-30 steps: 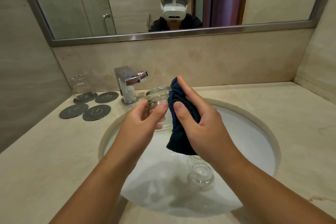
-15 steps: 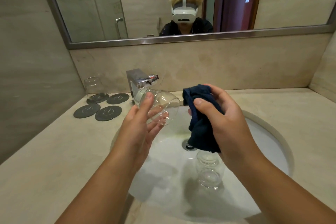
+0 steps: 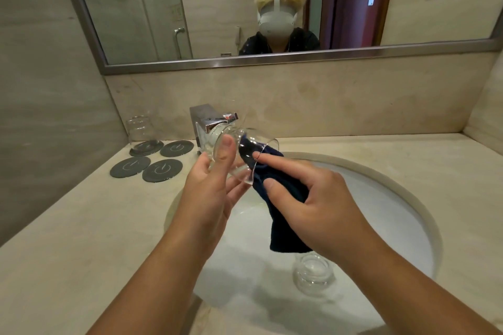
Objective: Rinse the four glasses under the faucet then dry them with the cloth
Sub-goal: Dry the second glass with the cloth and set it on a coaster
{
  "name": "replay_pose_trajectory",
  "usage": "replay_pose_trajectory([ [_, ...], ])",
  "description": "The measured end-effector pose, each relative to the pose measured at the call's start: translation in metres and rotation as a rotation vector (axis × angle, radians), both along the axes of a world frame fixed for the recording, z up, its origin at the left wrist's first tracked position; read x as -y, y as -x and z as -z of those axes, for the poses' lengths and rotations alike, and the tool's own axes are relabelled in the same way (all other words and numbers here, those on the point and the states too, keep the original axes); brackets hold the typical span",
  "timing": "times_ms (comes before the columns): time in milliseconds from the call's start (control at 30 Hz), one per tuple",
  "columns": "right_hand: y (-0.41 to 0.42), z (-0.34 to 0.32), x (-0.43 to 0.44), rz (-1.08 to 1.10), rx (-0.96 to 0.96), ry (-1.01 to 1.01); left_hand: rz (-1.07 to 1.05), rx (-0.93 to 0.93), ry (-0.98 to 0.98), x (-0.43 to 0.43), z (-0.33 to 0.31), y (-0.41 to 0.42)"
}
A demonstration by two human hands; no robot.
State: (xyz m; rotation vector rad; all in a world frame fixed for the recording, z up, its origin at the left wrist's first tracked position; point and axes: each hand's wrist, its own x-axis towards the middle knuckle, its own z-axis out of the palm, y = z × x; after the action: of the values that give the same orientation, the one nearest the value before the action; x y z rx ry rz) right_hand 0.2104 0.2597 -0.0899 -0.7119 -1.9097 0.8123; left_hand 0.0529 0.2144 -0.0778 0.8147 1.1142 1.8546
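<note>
Now L hand (image 3: 209,198) grips glass (image 3: 233,135), R hand (image 3: 321,204) holds cloth (image 3: 285,221) inside.

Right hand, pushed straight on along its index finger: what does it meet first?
The dark cloth the right hand holds, stuffed in the mouth of the glass the left hand grips; next probably the glass's inner wall, depth unclear.

left hand (image 3: 209,198) curled in a grip, right hand (image 3: 326,207) pinching, forefinger extended.
</note>
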Motion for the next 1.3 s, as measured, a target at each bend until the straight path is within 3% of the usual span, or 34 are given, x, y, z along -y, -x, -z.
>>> replay_pose_trajectory([
  [200, -0.001, -0.006, 0.004, -0.073, 0.117, -0.042, 0.003, -0.128, -0.035, 0.000, 0.003, -0.001],
  [500, -0.001, -0.012, 0.009, -0.260, 0.204, 0.200, -0.005, -0.279, -0.031, -0.002, 0.011, 0.000],
  [900, -0.003, -0.015, 0.009, -0.626, -0.390, 0.961, 0.226, -0.240, -0.055, -0.004, 0.019, 0.007],
  [1000, -0.002, -0.014, 0.010, -0.655, -0.445, 0.981, 0.259, -0.304, -0.038, -0.003, 0.019, 0.008],
  [1133, 0.002, -0.009, 0.009, -0.521, -0.396, 0.884, 0.155, -0.460, 0.003, -0.006, 0.018, 0.009],
  [1300, 0.004, -0.006, 0.008, -0.365, -0.376, 0.794, 0.032, -0.336, -0.052, -0.009, 0.019, 0.005],
])
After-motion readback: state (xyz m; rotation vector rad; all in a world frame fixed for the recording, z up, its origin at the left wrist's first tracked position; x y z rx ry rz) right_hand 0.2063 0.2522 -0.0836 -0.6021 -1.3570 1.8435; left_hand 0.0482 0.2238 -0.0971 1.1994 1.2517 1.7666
